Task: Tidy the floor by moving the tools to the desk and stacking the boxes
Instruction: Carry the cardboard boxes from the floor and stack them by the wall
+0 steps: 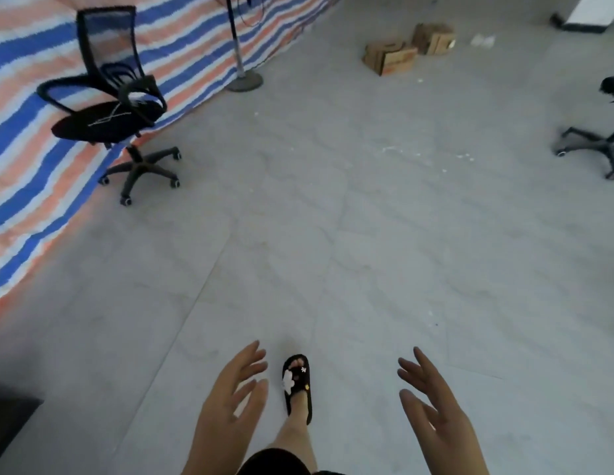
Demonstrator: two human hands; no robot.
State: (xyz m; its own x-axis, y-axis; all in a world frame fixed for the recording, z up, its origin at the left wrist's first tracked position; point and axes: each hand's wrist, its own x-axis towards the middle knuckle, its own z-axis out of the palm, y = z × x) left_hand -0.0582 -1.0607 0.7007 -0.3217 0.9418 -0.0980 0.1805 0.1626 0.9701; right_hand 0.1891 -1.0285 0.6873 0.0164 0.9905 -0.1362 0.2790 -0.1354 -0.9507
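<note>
Landmark: I took the pole stand (pixel 244 78), a round base with a dark pole rising from it, as my reference on the grey tiled floor (pixel 384 234).
Striped sheet: a blue, orange and white sheet (pixel 34 159) lay left of the pole stand and ran under its far side.
Office chair: a black mesh chair (pixel 110 108) stood left of and nearer than the pole stand, its wheels at the sheet's edge.
Left hand: my left hand (pixel 230 395) hung low in the view, well nearer than the pole stand, fingers spread and relaxed, holding nothing.
Foot: a foot in a black sandal (pixel 297 385) stood between my two hands, nearer than the pole stand.
Boxes: two cardboard boxes (pixel 406 49) sat on the floor right of the pole stand, side by side and touching, not stacked, far from both hands.
Right hand: my right hand (pixel 432 406) hung right of the foot, fingers loose and apart, gripping nothing.
Second chair: a wheeled chair base (pixel 597 149) showed far right of the pole stand, cut by the frame edge.
Tools: I could not make out any.
</note>
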